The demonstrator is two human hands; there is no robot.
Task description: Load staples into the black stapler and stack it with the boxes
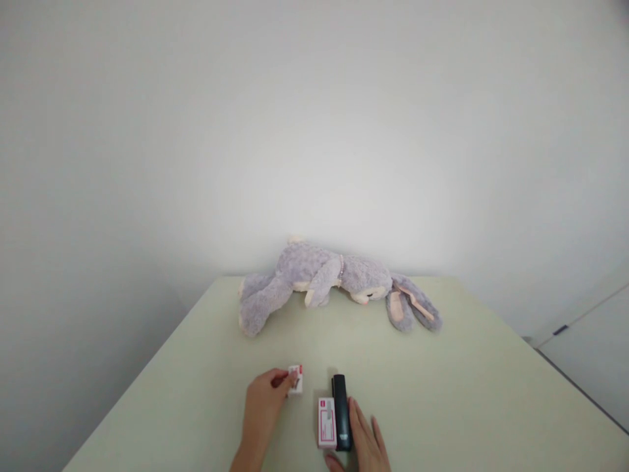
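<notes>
Left hand (266, 397) pinches a small red-and-white cardboard box (295, 389), apart from a pink-and-white oblong box (327, 427) and long black stapler (341, 408) already paired beside spread right hand (368, 440).

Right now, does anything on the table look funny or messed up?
Yes, the plush bunny: it's lying on its side at the back of the table, an odd companion for the black stapler, the pink-and-white box beside it and the small box in the left hand. Nothing looks spilled or broken.

Far edge of the table (432, 373) is mostly blocked by a plush rabbit (303, 263), near-edge middle's hogged by stapler (340, 410) and box (327, 429); right edge can be reached freely.
</notes>
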